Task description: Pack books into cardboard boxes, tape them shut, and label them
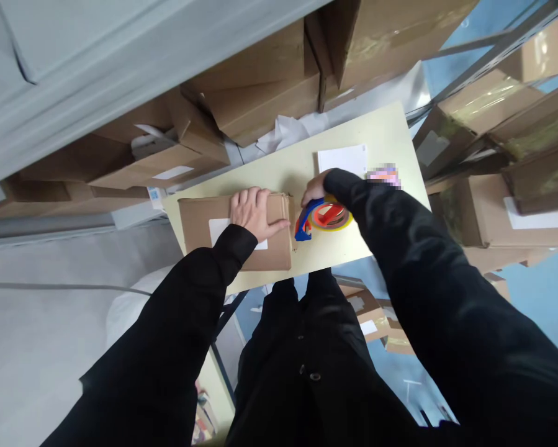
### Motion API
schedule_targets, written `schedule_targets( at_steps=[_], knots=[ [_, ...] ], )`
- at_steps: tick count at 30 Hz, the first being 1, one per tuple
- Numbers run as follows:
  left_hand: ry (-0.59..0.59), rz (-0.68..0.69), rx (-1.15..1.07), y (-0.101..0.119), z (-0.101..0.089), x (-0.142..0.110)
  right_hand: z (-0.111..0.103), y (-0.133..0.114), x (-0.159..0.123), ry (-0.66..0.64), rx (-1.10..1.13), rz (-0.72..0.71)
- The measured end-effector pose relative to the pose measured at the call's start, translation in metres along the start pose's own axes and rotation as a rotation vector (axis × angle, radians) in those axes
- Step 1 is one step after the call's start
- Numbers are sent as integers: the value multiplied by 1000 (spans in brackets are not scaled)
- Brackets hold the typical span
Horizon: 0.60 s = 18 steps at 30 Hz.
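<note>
My left hand (253, 214) lies flat on the top of a closed cardboard box (195, 239), with its thumb out toward the box's right end. A white label (218, 230) on the box is partly under this hand. Just right of the box, my right hand (314, 187) is closed around a blue and red tape dispenser (303, 228). The dispenser carries a roll of tape (346, 221) with a yellow rim, and its head is close to the box's right end. My sleeve covers part of the right hand, so its grip shows only partly.
Both hands work over a pale narrow table (385, 133). White paper (341, 159) and a blurred pink item (385, 176) lie at its right. Behind it stand open cardboard boxes (264, 102) under a grey shelf (120, 81). More taped boxes (530, 205) are stacked at the right.
</note>
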<state>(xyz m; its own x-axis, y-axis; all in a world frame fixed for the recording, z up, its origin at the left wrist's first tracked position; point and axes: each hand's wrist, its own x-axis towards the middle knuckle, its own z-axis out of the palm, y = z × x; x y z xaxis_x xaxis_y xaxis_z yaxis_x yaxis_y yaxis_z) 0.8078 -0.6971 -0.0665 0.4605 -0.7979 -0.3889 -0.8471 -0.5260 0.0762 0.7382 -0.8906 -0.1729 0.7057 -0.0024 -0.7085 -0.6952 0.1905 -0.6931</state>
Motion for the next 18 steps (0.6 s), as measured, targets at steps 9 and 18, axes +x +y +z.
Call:
schedule_targets(
  at_steps=[9, 18],
  knots=[
    [61, -6, -2, -2, -3, -9, -44, -50, -258, 235, -254, -434],
    [114, -174, -76, -6, 2, -43, -44, -225, -259, 763, -1071, -903]
  ],
)
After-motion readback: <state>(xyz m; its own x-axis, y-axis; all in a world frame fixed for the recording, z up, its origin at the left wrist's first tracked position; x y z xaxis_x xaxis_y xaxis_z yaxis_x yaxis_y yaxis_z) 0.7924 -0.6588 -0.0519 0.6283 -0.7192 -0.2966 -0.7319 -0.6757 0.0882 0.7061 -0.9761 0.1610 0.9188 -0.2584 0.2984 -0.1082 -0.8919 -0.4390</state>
